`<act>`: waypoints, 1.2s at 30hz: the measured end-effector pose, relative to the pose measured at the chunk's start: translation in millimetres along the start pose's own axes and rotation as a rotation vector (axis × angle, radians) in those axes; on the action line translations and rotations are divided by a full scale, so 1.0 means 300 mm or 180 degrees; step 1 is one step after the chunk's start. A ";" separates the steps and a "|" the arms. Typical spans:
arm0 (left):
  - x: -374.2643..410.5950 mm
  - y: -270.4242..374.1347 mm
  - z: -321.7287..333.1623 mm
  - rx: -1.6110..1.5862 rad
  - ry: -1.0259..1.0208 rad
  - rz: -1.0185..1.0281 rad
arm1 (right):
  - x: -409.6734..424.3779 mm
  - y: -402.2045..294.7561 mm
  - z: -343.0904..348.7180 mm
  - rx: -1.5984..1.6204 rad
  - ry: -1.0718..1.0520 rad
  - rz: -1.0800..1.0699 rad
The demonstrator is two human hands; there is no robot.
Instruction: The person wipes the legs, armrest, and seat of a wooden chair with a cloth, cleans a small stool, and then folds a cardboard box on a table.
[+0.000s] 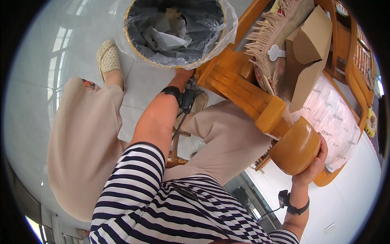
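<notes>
My left hand (184,72) reaches to the near side of a round waste bin (129,41), its fingers mostly hidden beneath the gold-coloured rim. A clear plastic liner hangs over that rim, and crumpled white paper (166,39) lies inside the bin. On the right, my right hand (313,166) curls around the rounded end of a wooden armrest (295,146). Both wrists wear black straps with small devices and cables. What the left fingers do cannot be seen.
The wooden seat's frame (237,88) stands beside my leg. On it lie a fringed cushion (271,39), an open cardboard box (304,64) and a printed plastic-wrapped item (332,122). My feet, in woven shoes (109,56), rest on glossy tiles (30,70).
</notes>
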State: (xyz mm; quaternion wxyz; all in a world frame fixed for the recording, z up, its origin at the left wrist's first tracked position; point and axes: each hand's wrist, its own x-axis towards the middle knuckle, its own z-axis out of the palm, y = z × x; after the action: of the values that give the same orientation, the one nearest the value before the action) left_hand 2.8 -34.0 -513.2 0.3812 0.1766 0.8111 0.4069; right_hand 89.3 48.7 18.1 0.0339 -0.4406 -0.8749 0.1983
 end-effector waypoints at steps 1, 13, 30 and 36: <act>0.010 0.004 0.005 0.0290 -0.0209 -0.0161 | -0.001 0.000 -0.002 0.0007 -0.0005 0.0007; -0.344 0.164 -0.004 -0.3707 -0.0934 -0.3027 | 0.020 0.003 0.012 -0.0034 0.0024 -0.0136; -0.356 -0.034 0.013 -0.4995 0.0497 -0.3546 | 0.028 0.033 0.017 0.0199 0.0159 -0.0525; -0.275 0.036 0.017 -0.5511 0.0251 -0.3079 | 0.019 0.056 0.003 0.0357 0.0057 -0.0302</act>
State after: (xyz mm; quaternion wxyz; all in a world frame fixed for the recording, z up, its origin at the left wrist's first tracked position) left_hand 59.7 -74.1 -467.5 0.4764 -0.5264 0.2311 0.6652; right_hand 98.3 61.8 10.5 0.0757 -0.3978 -0.8820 0.2413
